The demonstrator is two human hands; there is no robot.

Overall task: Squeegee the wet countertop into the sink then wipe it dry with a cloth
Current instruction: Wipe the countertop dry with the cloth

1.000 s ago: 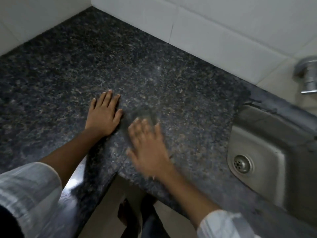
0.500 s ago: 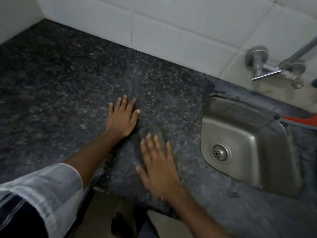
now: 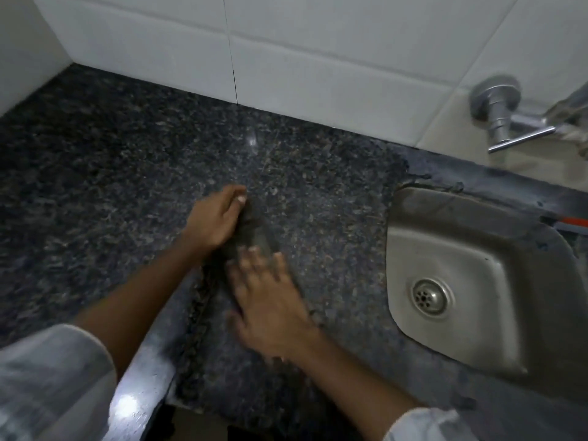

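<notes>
speckled dark granite countertop runs to the steel sink at right. left hand pinches what looks like a dark cloth; right hand, fingers spread, rests flat beside it. wiping step; next, sweep sinkward.

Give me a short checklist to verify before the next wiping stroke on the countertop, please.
1. Cloth under the hands: cannot tell; only a dark, blurred patch shows between them.
2. Left hand grip: cannot tell; fingers curled at that patch.
3. Right hand flat on the countertop: ok, though blurred.
4. Path to the sink free: ok.
5. Drain unblocked: ok.
6. Countertop already dry: cannot tell.
</notes>
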